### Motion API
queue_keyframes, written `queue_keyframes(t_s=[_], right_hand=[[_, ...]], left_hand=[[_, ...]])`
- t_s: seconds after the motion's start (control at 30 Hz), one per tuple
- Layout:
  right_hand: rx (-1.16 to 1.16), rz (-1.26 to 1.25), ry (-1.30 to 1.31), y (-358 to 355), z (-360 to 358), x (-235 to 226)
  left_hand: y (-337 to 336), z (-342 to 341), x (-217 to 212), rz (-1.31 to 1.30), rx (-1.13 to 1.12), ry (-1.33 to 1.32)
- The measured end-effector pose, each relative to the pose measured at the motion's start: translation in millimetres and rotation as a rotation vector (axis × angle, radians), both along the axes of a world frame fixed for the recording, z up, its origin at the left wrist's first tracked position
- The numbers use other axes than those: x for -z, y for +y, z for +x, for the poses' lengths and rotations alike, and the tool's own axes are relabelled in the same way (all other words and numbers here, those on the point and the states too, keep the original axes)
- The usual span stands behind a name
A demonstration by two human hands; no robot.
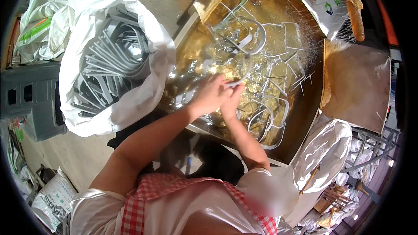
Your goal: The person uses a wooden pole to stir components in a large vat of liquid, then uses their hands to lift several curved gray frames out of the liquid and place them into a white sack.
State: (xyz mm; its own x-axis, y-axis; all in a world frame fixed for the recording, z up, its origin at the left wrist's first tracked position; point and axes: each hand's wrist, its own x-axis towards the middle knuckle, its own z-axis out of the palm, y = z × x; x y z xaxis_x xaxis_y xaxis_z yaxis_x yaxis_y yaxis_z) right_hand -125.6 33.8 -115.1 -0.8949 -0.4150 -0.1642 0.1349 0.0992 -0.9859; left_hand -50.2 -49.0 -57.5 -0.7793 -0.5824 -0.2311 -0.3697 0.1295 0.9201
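1. The left hand [211,93] and right hand [230,100] jointly pinch a grey curved strip [237,82] at the tray's [313,100] centre.
2. It looks light, springy and thin; the flat middle seems the safest hold.
3. At ten o'clock, a white bag [143,95] holds more strips.

Strong daylight falls from about twelve o'clock, and the white plastic sack [109,61] at ten o'clock is nearly blown out along its folds. The amber liquid in the big metal basin [305,117] throws hard sparkle and glare near one o'clock, washing out the curved metal pieces [257,39] lying there. Both hands, left hand [211,93] and right hand [230,100], are softly motion-blurred. Straight edges bow toward the rim, which fades into a black fisheye border. Deep shadow sits at six o'clock.
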Motion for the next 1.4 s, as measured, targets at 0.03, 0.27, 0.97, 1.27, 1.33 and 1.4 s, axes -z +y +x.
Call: queue_keyframes(t_s=[0.03,0.27,0.97,1.27,1.33,1.4], right_hand=[[-0.25,0.15,0.213,7.3,3.4,2.5],[-0.29,0.036,-0.067,9.6,-49.7,22.9],[-1.047,1.177,0.933,-75.4,-137.0,18.9],[0.087,0.064,0.082,11.3,-170.4,-64.5],[0.012,0.069,0.221,22.3,-127.0,-87.2],[-0.116,0.138,0.383,40.1,-75.6,-84.8]], left_hand=[[-0.2,-0.9,-0.3,0.0,0.001,0.003],[-9.3,5.5,7.6,-0.124,0.275,-0.357],[18.6,11.0,-22.8,-0.345,0.735,-0.401],[14.8,-8.5,-44.0,0.256,-0.055,-0.173],[13.5,-11.8,-26.6,0.594,-0.39,0.26],[10.2,-19.2,-24.0,0.788,-0.476,0.404]])
